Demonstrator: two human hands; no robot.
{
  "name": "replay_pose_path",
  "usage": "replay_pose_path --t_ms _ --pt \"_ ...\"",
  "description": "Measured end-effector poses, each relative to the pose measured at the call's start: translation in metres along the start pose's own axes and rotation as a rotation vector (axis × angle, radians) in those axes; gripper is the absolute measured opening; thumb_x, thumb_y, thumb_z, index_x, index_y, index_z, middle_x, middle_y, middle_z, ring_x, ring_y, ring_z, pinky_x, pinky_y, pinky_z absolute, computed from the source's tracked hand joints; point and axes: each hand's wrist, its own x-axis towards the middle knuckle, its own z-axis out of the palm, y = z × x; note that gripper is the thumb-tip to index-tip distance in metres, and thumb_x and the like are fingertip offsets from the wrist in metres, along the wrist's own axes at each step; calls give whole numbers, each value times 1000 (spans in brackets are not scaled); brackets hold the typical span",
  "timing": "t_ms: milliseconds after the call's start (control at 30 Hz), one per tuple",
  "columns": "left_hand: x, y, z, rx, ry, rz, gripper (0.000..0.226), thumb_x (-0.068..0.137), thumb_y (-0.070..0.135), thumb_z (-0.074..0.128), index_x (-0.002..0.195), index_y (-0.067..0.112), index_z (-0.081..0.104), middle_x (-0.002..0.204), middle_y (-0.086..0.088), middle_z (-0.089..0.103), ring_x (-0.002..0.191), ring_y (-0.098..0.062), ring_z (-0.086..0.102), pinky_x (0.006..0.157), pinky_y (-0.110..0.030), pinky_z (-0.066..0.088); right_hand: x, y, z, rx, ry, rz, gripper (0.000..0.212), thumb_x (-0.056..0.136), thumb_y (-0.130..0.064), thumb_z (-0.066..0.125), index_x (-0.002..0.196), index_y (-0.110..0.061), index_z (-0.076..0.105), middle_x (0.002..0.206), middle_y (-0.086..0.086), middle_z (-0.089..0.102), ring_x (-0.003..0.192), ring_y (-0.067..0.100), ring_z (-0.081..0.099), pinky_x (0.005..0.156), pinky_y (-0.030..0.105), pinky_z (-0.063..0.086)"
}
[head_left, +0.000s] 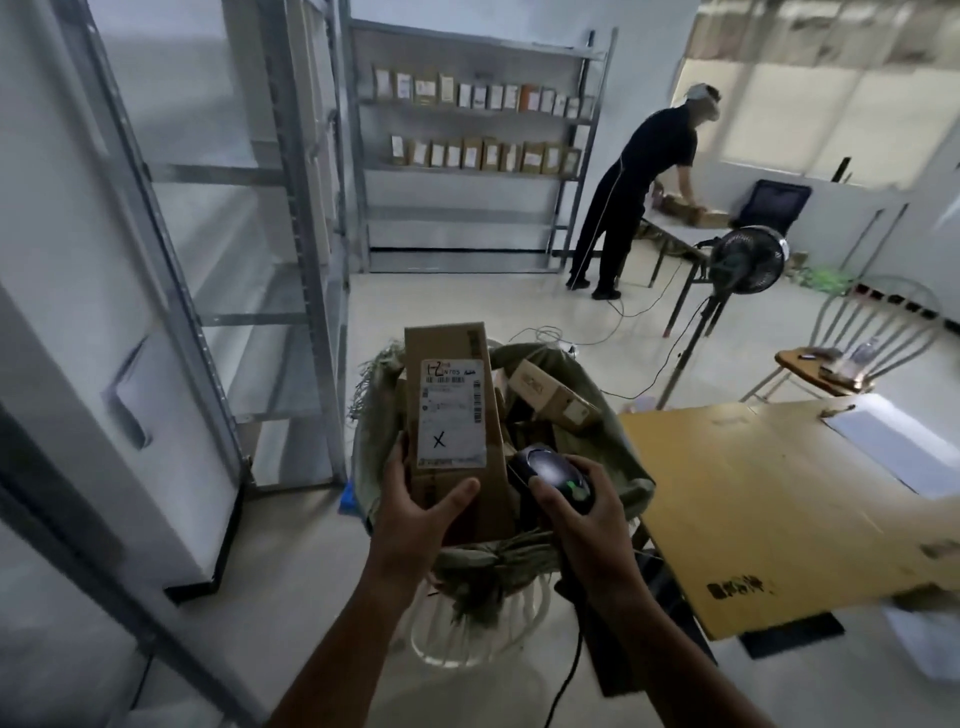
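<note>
My left hand (415, 514) grips the bottom end of a tall brown cardboard box (452, 405), held upright with its white shipping label facing me; the label carries barcodes and a hand-drawn X. My right hand (582, 512) holds a black corded barcode scanner (553, 470) just to the right of the box, its window glowing and a green light on its back. Both hang over a sack-lined white basket (483, 644) that holds more brown boxes (553, 397).
A yellow-topped table (779, 499) stands at my right. Grey metal shelving (291, 234) runs along the left, and a far shelf unit (472, 130) carries rows of small boxes. A person in black (639, 192) bends over a far table. A floor fan (748, 262), cables and a wooden chair (831, 364) stand between.
</note>
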Motion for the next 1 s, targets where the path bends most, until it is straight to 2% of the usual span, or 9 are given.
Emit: replay_pose_path --t_ms 167,267,333,400,500,600,733,833,1000 --pt "46 -8 9 59 -29 12 100 74 41 92 155 41 33 139 8 62 126 -15 63 99 -51 58 28 10 3 -5 54 50 40 88 -33 80 121 -25 60 114 -3 69 94 0 69 76 22 60" --pt "75 -12 21 75 -47 -5 104 72 43 93 156 40 32 137 8 62 124 -16 64 97 -45 60 52 17 2 2 100 96 55 76 -57 79 120 -30 61 113 -8 70 99 7 70 89 42 62" --pt "94 -14 31 82 -55 -17 106 74 37 92 159 36 28 139 7 60 126 -14 62 98 -39 58 71 21 0 0 120 111 59 71 -62 77 119 -32 62 111 -8 71 101 11 71 90 50 61" --pt "114 -16 41 90 -52 -32 109 74 39 91 160 38 24 143 5 56 130 -15 58 103 -42 55 92 26 -1 7 128 128 56 70 -63 77 117 -36 62 110 -8 72 101 14 71 87 54 61" --pt "143 -24 58 154 -23 -43 108 69 49 93 154 48 26 147 4 53 134 -18 54 107 -50 52 121 41 -5 7 120 148 51 74 -62 76 117 -39 60 112 -11 71 104 12 70 91 51 60" --pt "169 -34 78 229 33 -70 109 70 49 92 156 46 24 150 3 51 137 -18 52 110 -48 50 151 62 -8 33 83 197 44 84 -50 79 120 -36 60 114 -9 70 107 12 69 93 46 59" --pt "205 -48 103 284 81 -105 110 75 44 90 160 40 19 155 3 47 141 -18 48 113 -47 47 197 85 -15 82 47 266 44 89 -37 77 127 -26 58 117 -5 68 101 8 68 80 28 58" --pt "227 -59 118 308 113 -143 110 77 43 89 161 41 18 158 4 43 143 -18 45 113 -48 46 227 101 -18 108 4 321 51 88 -42 77 132 -28 55 122 -4 66 107 13 67 87 39 61" --pt "247 -75 132 342 168 -212 105 84 37 85 163 37 16 153 8 46 137 -13 48 101 -31 44 258 123 -19 145 -62 387 56 87 -43 77 135 -29 52 125 -5 64 108 14 66 84 39 62"
